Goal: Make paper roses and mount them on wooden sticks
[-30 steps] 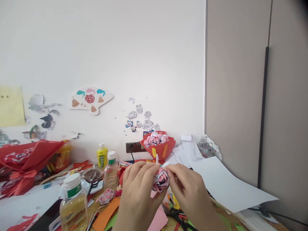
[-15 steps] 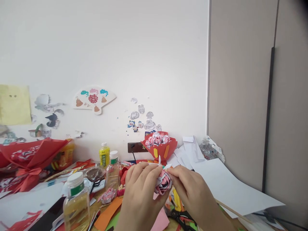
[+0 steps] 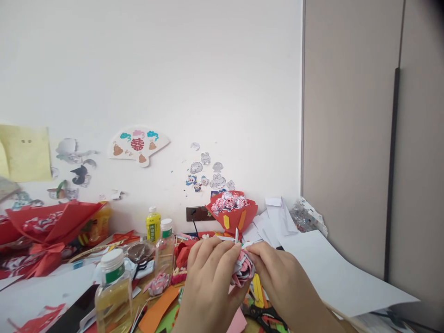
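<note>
Between my two hands is a pink and white folded paper flower. My left hand wraps around its left side, fingers curled over the top and thumb beneath. My right hand pinches the flower's upper right edge between thumb and fingertips. A thin white strip sticks up from the top of the flower. Just behind, a red-wrapped paper bouquet holds several similar pink flowers. Under my right hand lie black-handled scissors. Another pink paper flower rests on the table left of my left hand.
A clear bottle of yellowish liquid stands front left, with another clear bottle and a yellow drink bottle behind. A large red bouquet lies far left. White paper sheets cover the right side. Orange paper lies in front.
The view has shifted slightly, so everything sits a little further right and lower. Both hands stay on the paper flower, the right fingers moving slightly at its upper edge.
</note>
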Action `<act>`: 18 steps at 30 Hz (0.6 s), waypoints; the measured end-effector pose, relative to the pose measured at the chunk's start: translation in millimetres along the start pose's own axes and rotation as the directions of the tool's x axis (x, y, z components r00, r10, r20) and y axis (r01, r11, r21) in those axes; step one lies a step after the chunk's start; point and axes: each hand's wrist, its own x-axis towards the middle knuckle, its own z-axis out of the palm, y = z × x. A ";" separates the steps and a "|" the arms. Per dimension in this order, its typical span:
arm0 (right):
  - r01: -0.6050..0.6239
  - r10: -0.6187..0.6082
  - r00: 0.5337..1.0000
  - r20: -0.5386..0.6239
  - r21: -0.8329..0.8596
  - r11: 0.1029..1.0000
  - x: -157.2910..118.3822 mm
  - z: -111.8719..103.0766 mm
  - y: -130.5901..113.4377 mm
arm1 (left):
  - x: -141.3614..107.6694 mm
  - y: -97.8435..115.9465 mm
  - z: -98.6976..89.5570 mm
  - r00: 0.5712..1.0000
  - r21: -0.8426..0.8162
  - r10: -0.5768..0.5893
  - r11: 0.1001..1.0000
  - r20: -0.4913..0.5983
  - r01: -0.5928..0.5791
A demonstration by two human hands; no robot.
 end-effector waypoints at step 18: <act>0.025 -0.048 0.988 -0.150 -0.151 0.988 0.3 0.1 -3.2 | 2.7 -0.2 -4.5 1.000 0.059 0.003 0.998 -0.007 -0.003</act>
